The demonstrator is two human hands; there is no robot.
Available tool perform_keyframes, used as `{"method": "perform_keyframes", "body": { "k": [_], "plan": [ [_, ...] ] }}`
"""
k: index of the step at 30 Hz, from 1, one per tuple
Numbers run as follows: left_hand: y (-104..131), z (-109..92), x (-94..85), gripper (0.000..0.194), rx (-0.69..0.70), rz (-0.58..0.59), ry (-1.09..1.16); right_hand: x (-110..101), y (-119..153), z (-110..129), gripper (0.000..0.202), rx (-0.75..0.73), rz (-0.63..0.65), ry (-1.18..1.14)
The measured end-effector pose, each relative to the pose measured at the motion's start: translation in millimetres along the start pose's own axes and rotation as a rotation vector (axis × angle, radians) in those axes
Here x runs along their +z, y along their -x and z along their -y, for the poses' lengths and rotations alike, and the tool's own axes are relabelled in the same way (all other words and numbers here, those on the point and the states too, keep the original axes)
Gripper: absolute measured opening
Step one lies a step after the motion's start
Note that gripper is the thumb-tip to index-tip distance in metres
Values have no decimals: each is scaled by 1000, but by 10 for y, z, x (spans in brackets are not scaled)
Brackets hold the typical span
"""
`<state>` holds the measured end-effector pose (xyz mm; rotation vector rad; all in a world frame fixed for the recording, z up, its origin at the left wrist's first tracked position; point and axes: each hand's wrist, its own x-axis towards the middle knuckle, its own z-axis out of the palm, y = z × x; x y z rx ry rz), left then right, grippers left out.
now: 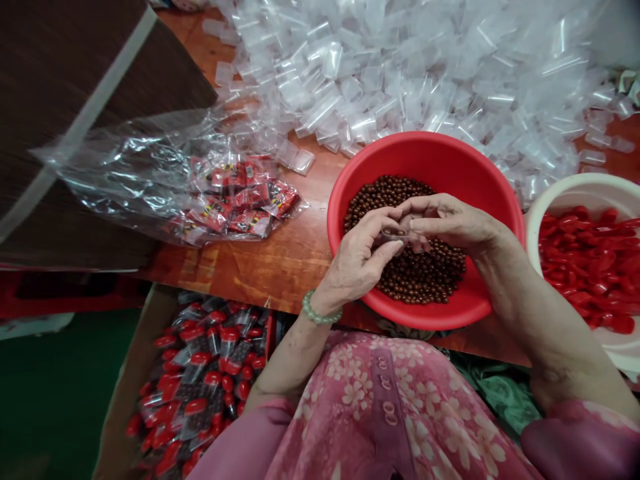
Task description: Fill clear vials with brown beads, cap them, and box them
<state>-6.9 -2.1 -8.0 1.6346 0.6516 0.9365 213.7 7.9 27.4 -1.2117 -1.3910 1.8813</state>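
Note:
Over the red basin, my left hand pinches a small clear plastic container between thumb and fingers. A few dark brown beads show at its mouth. My right hand is right beside it, fingers bent and drawn together at the container's edge. What they hold is hard to make out, since they blur into clear plastic. Round, glossy brown beads cover much of the basin's bottom beneath both hands.
Clear plastic containers lie heaped across the back of the table. A white tub of red caps stands right. Left are a clear bag with red packets and a box of filled, red-capped containers.

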Motion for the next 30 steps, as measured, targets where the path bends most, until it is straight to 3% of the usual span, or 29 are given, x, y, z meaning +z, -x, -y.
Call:
{"method": "perform_keyframes", "body": {
  "k": [5, 8, 13, 17, 23, 27, 30],
  "plan": [
    [-26, 58, -7, 24, -184, 0, 394, -10, 27, 38, 47, -5, -26, 70],
    [-38, 67, -8, 31, -228, 20, 489, -27, 54, 54, 46, -3, -50, 120],
    [-58, 9, -18, 31, -289, 84, 468, -43, 97, 52, 43, -156, -206, 112],
    [-55, 16, 0, 32, -252, 103, 459, -3, 114, 70, 55, -235, -147, 89],
    [6, 84, 52, 33, -122, -8, 276, 29, 108, 75, 47, -247, -94, 179],
    [3, 74, 48, 30, -148, -44, 162, 45, 99, 48, 45, -251, -133, 123],
    [-28, 36, 24, 30, -134, 3, 205, 87, 97, 38, 43, -330, -194, 118]
  ]
}}
